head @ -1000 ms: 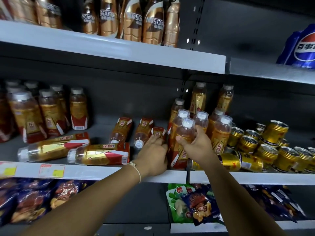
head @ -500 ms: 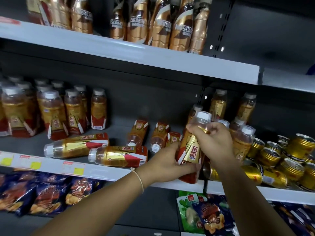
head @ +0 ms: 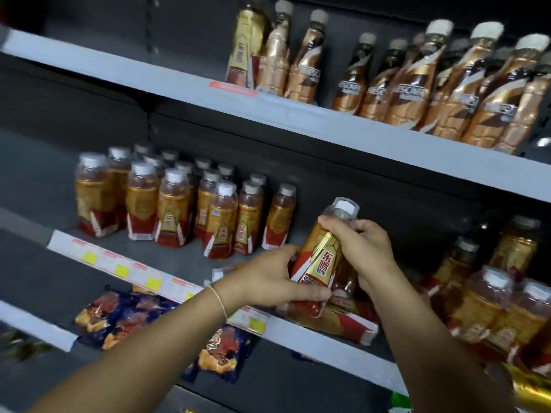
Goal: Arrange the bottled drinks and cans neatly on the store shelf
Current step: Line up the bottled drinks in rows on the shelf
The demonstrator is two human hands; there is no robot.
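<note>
Centre-right of the frame: a gold-and-red bottle (head: 320, 257) is held tilted above the middle shelf (head: 190, 265), the left hand (head: 269, 281) wrapped round its base and the right hand (head: 362, 248) gripping its neck just under the cap. To its left stands the upright bottle group (head: 185, 210), packed tight. Set down carelessly, the bottle would probably knock the nearest of these, or catch the fallen bottle (head: 334, 318) lying at the shelf edge below and roll it off.

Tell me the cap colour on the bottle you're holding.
White, under a clear plastic cover, on the held bottle; the head view shows it.
</note>
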